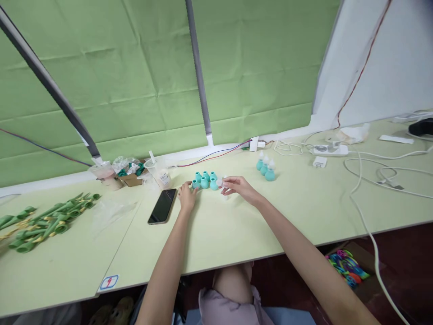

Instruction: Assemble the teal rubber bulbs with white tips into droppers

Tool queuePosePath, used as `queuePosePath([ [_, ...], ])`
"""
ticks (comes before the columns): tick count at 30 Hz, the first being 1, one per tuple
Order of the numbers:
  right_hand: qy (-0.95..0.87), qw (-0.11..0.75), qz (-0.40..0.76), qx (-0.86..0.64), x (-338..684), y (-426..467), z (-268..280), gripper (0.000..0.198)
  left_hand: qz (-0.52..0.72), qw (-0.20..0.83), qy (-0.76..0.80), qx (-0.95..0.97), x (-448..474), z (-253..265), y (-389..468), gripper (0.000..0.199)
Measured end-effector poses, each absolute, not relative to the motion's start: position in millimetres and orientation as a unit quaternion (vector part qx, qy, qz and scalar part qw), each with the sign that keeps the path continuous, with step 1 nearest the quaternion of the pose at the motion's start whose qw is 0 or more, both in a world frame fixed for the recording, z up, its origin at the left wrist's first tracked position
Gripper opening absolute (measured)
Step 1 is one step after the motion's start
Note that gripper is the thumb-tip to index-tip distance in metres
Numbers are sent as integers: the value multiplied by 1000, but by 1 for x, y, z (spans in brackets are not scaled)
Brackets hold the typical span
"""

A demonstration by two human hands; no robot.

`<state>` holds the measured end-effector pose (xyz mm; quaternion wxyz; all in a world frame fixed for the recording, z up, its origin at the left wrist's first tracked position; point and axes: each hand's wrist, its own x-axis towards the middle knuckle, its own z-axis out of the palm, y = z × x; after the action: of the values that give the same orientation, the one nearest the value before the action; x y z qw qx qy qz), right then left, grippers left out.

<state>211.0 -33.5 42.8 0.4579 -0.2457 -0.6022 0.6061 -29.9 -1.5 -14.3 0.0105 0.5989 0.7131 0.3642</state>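
My left hand (187, 197) is at the left end of a small cluster of teal, round-bellied little pots (204, 182); its thumb and fingers close about the leftmost teal pot (195, 184). Just right of the cluster, my right hand (238, 188) pinches a small translucent white piece (219, 182) between its fingertips. More whitish translucent pieces (225, 197) lie under that hand, partly hidden by the fingers. Farther right stand several teal pots (269, 174) with pointed translucent white tips on top, upright in a slanting row.
A phone (163, 206) lies beside my left forearm. Behind it stand a plastic cup with a straw (158, 174), a small cardboard box (131, 179) and another cup (106, 175). Green tubular pieces (56, 221) are heaped left. Right are a power strip (329, 150) and loose white cables (360, 180).
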Motion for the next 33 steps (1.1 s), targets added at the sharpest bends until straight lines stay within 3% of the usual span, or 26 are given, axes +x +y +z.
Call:
queuePosePath([
  [6,-615,478,581,-235,209,-35,44,30,452,27,645,615,-32,-9,-5,22],
  [11,-626,485,559,-244,210,-30,39,29,502,11,554,664,-23,3,-11,28],
  [15,-625,470,562,-269,208,-25,33,36,517,0,500,695,-1,15,-26,21],
  [21,-651,489,510,-276,203,-18,23,34,447,62,429,783,24,15,-45,20],
  [28,-669,504,474,-273,204,-15,22,33,379,-49,428,819,21,14,-43,17],
  [33,-675,473,488,-287,202,-20,22,35,330,-41,461,822,22,13,-45,26],
])
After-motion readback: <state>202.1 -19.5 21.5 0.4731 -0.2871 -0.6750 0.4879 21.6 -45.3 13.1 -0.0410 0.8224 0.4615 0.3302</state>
